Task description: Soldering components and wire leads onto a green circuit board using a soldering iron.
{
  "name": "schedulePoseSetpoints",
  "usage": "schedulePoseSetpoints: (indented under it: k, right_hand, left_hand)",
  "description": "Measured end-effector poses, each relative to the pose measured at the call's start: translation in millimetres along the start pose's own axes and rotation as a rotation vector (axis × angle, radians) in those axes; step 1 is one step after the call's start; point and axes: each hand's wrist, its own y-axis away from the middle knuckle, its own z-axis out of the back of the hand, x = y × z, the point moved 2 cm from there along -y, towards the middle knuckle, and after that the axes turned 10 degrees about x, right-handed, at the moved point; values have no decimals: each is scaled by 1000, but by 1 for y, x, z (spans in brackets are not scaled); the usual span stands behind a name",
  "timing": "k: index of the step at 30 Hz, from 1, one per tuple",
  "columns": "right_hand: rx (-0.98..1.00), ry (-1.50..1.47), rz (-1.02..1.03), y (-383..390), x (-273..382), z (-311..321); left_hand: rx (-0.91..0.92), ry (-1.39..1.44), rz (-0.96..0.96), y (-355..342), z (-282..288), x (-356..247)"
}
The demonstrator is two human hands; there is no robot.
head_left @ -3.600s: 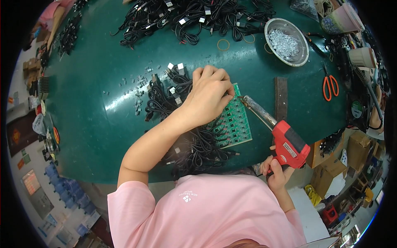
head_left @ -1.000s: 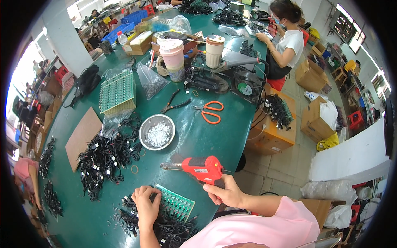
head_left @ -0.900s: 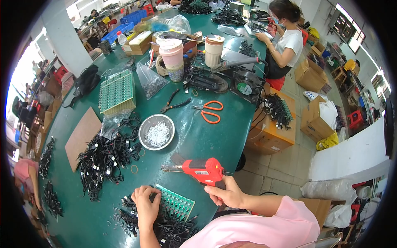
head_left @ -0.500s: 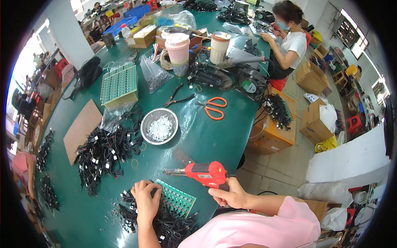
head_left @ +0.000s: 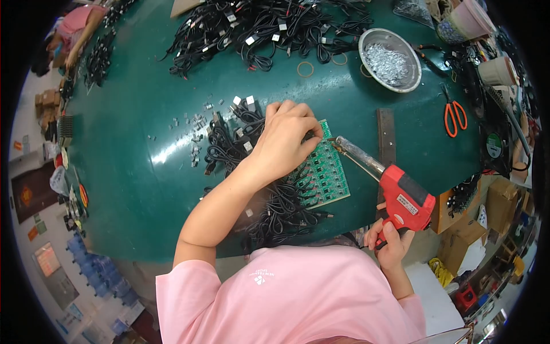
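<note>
My left hand (head_left: pixel 286 135) is over the green circuit board (head_left: pixel 332 172), fingers curled and pinched; what it holds is hidden or too small to name. Bundles of black USB cables (head_left: pixel 269 218) lie beside and below it, some ending on the board. My right hand (head_left: pixel 389 241) grips a red soldering gun (head_left: pixel 407 198), whose metal tip is at the board's upper right, close to my left fingertips. Small metal pieces (head_left: pixel 197 123) are scattered left of the cables.
A cable heap (head_left: pixel 263 28) and a steel bowl of small silvery pieces (head_left: pixel 387 63) lie at the back. Orange-handled scissors (head_left: pixel 455 117), a dark bar (head_left: pixel 387 135) and cups (head_left: pixel 467 23) are on the right. A co-worker (head_left: pixel 80 26) is at the far left.
The camera has swung down from a wide room view to the work just below, as 3.6 seconds ago. Both hands remain at the board, the right still gripping the soldering gun.
</note>
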Motion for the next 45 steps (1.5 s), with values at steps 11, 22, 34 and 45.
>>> schedulePoseSetpoints:
  k: [11,22,34,45]
  right_hand:
    - [-31,27,-42,0,-7,-4]
    - [-37,93,-10,0,-11,-1]
    - [-239,397,464,-44,59,-4]
    - [-163,291,345,-49,38,20]
  left_hand:
    - [8,14,43,4,-4,-2]
    - [13,-7,40,1,-4,-1]
    - [-11,-18,36,3,-4,-1]
    - [-50,4,5,7,-1,2]
